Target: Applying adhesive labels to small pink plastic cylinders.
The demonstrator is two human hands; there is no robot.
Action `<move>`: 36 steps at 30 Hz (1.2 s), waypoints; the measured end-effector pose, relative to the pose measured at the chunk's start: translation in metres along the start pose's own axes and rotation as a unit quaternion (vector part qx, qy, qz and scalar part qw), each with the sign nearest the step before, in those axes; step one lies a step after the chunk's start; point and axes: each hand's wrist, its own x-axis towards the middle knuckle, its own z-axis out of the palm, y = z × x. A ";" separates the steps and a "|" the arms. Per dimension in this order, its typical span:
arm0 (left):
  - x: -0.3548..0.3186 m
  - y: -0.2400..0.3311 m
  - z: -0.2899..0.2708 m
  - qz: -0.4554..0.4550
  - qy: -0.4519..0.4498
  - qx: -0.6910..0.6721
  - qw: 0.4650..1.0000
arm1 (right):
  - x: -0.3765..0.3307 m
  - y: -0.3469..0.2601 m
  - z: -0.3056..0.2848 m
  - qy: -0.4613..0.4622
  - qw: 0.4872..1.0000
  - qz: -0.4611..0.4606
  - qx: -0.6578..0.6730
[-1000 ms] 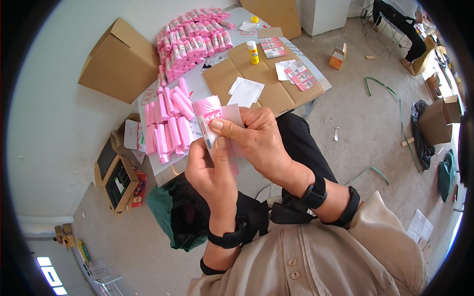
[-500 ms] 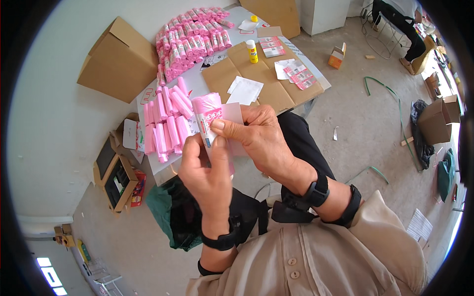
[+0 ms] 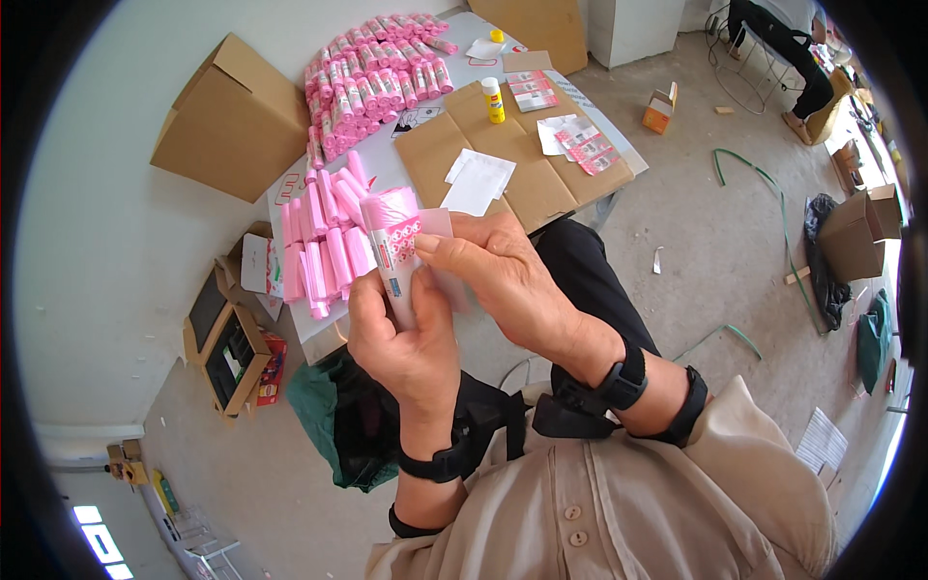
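Between my hands is a roll of pink plastic bags [image 3: 390,207], tilted, with a pink and white paper label [image 3: 398,246] wrapped partly round it. My left hand [image 3: 411,338] is closed round the lower part of the roll. My right hand [image 3: 503,266] pinches the label, its thumb pressed on the printed front; the label's loose pale end sticks out behind the thumb. Just beyond my left hand lies a pile of unlabelled pink rolls [image 3: 329,237]. A large stack of labelled rolls [image 3: 377,72] stands at the far end of the table.
A flattened cardboard sheet [image 3: 435,145] on the table [image 3: 387,174] bears a yellow glue stick [image 3: 494,101], white paper [image 3: 480,182] and printed labels [image 3: 590,150]. Cardboard boxes [image 3: 232,106] stand at the left. A green bag [image 3: 333,416] hangs below the table edge. Another person [image 3: 793,58] sits far right.
The roll and both hands have shifted slightly left and down. My right thumb stays pressed on the label, and its loose end now stands closer to the roll.
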 end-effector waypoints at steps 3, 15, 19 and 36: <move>0.000 0.000 0.000 0.054 0.012 0.008 0.998 | -0.001 0.004 0.002 0.012 1.000 -0.006 -0.003; 0.004 0.004 -0.001 0.184 0.034 0.133 0.973 | -0.002 0.006 0.012 0.073 0.988 -0.088 -0.106; 0.003 0.002 0.003 0.193 0.053 0.158 0.967 | -0.001 0.005 0.018 0.098 0.987 -0.082 -0.101; -0.002 0.003 0.007 0.079 -0.006 0.069 0.994 | 0.003 0.008 0.014 0.134 0.984 -0.076 -0.089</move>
